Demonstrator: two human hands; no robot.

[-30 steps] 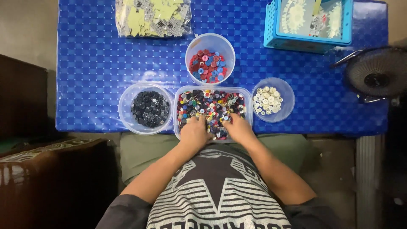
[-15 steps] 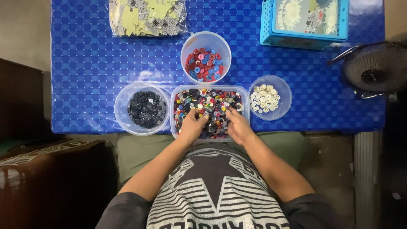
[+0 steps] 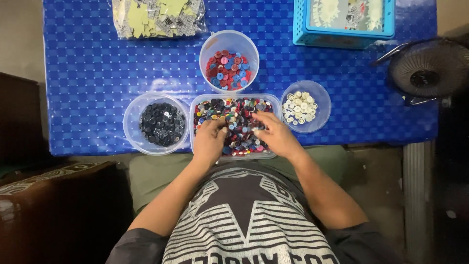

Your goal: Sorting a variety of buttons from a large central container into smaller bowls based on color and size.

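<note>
Mixed-colour buttons [image 3: 238, 122] partly hidden beneath left hand [image 3: 210, 139] and right hand [image 3: 275, 134].

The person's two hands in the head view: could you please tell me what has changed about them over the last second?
Both hands have crept further into the clear rectangular tub of mixed coloured buttons: the left hand and right hand now have their fingers spread among the buttons. No grasp shows. The round tubs of black, red-and-blue and white buttons stayed put.
</note>
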